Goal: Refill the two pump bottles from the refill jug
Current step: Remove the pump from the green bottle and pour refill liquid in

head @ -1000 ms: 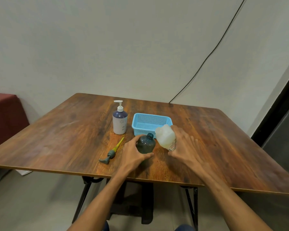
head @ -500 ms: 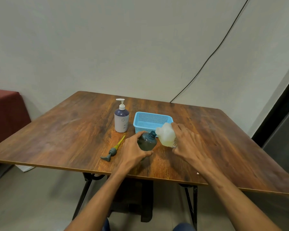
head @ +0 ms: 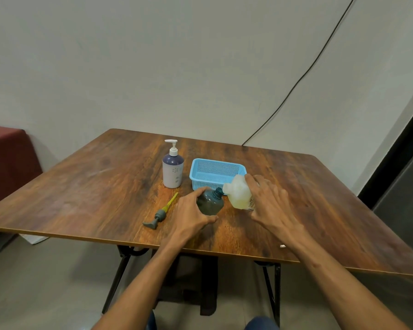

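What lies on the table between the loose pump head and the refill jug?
In the head view, the left hand gripping the dark open bottle sits between the pump head and the jug.

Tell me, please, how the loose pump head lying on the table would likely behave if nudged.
The pump head looks small and plastic, so probably light and easily slid. Its round collar and thin yellow tube suggest it may roll or pivot, though the bent spout could stop it. The tube may flex.
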### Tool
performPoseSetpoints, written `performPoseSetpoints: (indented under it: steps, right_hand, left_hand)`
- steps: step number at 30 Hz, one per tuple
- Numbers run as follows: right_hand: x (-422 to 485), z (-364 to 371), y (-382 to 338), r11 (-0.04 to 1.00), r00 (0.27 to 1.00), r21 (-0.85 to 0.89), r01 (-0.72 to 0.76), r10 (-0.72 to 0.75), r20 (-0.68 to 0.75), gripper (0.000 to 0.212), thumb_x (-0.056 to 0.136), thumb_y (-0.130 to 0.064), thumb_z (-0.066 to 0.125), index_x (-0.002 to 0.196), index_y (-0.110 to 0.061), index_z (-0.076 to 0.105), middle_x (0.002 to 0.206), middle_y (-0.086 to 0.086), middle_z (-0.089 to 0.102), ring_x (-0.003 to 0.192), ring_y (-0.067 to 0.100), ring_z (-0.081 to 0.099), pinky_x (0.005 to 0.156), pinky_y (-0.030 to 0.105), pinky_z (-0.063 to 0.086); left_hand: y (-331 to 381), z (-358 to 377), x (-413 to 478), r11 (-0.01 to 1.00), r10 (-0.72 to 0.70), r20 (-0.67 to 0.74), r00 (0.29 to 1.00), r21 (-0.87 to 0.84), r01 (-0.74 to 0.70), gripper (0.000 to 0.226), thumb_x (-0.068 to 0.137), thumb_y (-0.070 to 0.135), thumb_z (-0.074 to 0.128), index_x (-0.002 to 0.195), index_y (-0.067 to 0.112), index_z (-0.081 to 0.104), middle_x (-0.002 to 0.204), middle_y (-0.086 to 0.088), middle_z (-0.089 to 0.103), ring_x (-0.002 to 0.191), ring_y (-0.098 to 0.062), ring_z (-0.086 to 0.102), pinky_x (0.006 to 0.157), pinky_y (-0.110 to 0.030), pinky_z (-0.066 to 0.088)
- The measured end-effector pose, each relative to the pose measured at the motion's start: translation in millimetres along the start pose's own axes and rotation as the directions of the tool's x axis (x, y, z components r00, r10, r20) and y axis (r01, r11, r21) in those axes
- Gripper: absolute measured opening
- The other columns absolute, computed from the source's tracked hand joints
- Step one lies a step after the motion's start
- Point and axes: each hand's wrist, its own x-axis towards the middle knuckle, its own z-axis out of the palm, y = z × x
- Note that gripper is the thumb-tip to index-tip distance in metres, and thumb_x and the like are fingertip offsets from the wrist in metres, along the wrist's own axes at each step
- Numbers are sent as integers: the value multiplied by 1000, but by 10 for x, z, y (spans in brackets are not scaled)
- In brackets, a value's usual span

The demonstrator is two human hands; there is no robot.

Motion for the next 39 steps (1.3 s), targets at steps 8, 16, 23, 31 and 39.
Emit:
performPoseSetpoints:
  steps: [8, 16, 23, 31, 39]
  right_hand:
    - [-15, -17, -1, 1000, 1000, -24, 9, -8, 25, 95, 62, -28, 89, 144, -15, 40, 134, 12, 57, 108, 31, 62, 79, 41, 58]
    - [-22, -30, 20, 999, 999, -40, 10, -9, 43, 95, 64, -26, 87, 145, -16, 37, 135, 12, 56, 110, 32, 61, 82, 43, 57]
    - [-21, -48, 28, 999, 999, -47, 6, -4, 52, 95, 66, -28, 86, 145, -17, 35, 136, 11, 55, 110, 31, 61, 81, 43, 57]
    - [-38, -68, 23, 999, 998, -46, 2, 1, 56, 95, 70, -30, 84, 149, -18, 33, 140, 11, 52, 114, 30, 60, 82, 41, 54]
    - [-39, -61, 23, 999, 998, -53, -2, 5, 61, 96, 66, -29, 85, 147, -17, 35, 135, 12, 55, 108, 30, 63, 75, 39, 55]
  left_hand:
    - [-10, 0, -14, 1000, -6, 18, 1000, 12, 5, 84, 63, 29, 91, 138, 23, 54, 127, 5, 64, 106, -3, 54, 80, -8, 37]
    - [5, 27, -13, 999, -13, 21, 1000, 35, 12, 85, 63, 29, 91, 139, 23, 53, 128, 4, 63, 104, -2, 51, 77, -6, 34]
    - [9, 44, 3, 999, -15, 27, 1000, 42, 14, 87, 62, 31, 91, 140, 24, 53, 128, 4, 64, 103, -1, 52, 78, -6, 36]
    - [11, 45, -6, 999, -19, 13, 1000, 31, 18, 88, 62, 31, 92, 140, 24, 52, 128, 4, 63, 104, -3, 52, 87, -16, 42]
    - [26, 35, -15, 1000, -20, 5, 1000, 19, 20, 89, 62, 31, 92, 141, 23, 51, 129, 2, 63, 113, -11, 56, 95, -27, 50]
